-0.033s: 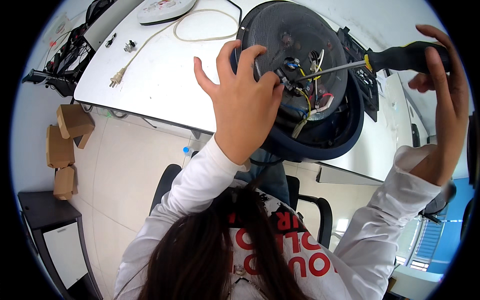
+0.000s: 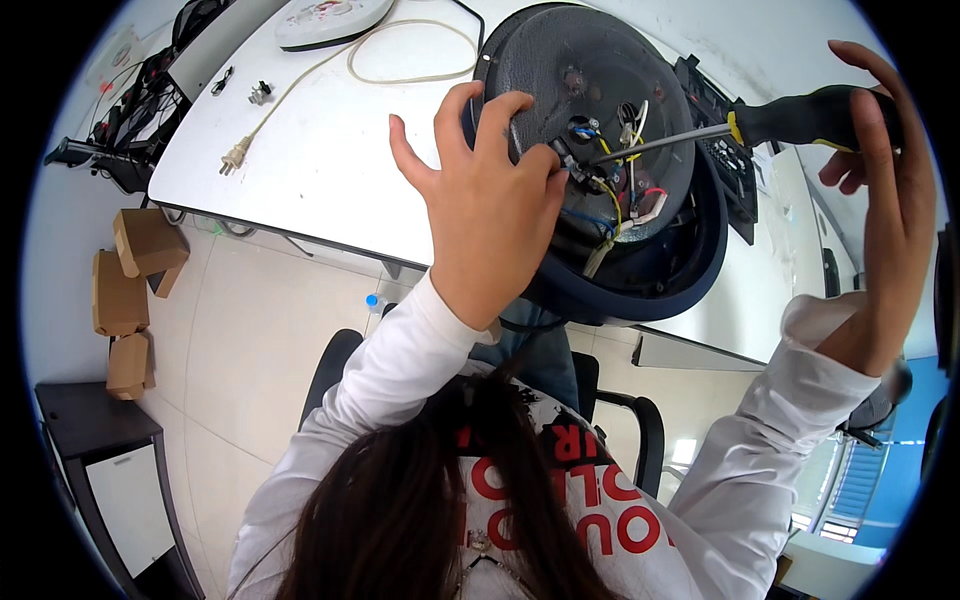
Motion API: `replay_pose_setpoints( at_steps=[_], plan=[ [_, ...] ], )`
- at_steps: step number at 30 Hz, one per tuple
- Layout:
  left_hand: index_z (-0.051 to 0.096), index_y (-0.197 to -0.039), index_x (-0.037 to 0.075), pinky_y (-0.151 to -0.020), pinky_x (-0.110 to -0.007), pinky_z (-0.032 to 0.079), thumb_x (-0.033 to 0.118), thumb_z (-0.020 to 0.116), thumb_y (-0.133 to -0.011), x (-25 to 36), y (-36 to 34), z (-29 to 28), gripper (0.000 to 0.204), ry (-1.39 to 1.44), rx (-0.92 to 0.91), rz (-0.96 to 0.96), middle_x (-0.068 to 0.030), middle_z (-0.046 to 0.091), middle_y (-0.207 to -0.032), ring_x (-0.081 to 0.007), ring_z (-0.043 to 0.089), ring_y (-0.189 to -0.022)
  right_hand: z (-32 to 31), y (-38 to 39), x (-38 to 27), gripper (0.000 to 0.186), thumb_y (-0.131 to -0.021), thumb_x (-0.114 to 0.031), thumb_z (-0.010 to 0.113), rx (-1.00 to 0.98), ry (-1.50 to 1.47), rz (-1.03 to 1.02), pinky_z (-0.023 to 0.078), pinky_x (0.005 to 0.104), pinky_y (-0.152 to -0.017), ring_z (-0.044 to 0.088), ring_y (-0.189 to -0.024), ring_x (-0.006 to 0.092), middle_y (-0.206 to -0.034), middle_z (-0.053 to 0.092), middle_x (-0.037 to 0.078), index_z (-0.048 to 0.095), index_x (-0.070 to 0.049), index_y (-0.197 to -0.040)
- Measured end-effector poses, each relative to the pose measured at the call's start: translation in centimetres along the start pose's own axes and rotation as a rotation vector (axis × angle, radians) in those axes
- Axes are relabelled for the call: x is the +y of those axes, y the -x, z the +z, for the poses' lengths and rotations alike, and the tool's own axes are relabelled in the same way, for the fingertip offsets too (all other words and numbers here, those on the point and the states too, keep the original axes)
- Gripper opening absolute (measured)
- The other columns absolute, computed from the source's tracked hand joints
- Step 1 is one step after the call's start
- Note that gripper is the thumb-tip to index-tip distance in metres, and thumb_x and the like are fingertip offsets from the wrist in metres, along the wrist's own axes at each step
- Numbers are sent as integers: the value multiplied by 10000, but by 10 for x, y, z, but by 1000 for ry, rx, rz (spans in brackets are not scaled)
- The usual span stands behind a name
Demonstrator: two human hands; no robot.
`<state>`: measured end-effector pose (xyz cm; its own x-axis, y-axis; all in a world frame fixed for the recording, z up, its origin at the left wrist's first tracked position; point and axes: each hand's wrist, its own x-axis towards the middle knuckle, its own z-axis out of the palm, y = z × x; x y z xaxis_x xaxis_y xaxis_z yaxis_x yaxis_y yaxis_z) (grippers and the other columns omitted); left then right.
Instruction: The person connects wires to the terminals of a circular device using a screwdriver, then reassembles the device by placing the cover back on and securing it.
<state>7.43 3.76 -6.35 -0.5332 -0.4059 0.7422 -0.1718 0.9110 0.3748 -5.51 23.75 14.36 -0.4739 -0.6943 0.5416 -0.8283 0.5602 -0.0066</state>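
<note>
The right hand (image 2: 895,190), at right, curls around a screwdriver (image 2: 810,117) by its handle. Left of it, the left hand (image 2: 490,205) pinches a small black part (image 2: 577,173) between thumb and forefinger, other fingers spread, over the round dark appliance (image 2: 640,75) at upper centre.

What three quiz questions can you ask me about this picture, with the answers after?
1. Which hand holds the black-and-yellow screwdriver?
2. True or false: the cable's plug lies on the white table.
3. Choose one. The left hand is nearest to:
A) a cardboard box
B) the round device with loose wires
C) the blue-capped bottle

Key:
1. The right hand.
2. True.
3. B.
</note>
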Motion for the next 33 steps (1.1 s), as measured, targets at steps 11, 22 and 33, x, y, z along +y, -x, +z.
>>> replay_pose_setpoints(
  at_steps=[11, 22, 33],
  plan=[
    [676, -740, 147, -1012, -731, 130, 177, 764, -730, -2, 0, 0, 94, 50, -1, 2, -2, 526, -1247, -333, 374, -1292, -15, 8, -18, 404, -1006, -373, 460, -35, 159, -64, 540, 251, -696, 687, -841, 183, -1146, 635, 130, 558, -94, -1282],
    [663, -718, 114, -998, -752, 136, 159, 740, -734, -1, 2, 0, 91, 64, 4, 13, -45, 495, -1240, -366, 367, -1270, -25, 21, -38, 464, -997, -341, 406, -98, 103, -232, 538, 291, -748, 630, -1085, 285, -1224, 605, 171, 469, -90, -1382],
    [674, -736, 164, -1024, -718, 119, 187, 781, -723, -1, 3, 2, 109, 62, 1, -28, 10, 524, -1271, -321, 356, -1319, -12, 21, -46, 423, -953, -302, 477, -31, -46, -247, 459, 248, -700, 609, -1025, 220, -1196, 565, 158, 522, -47, -1286]
  ],
)
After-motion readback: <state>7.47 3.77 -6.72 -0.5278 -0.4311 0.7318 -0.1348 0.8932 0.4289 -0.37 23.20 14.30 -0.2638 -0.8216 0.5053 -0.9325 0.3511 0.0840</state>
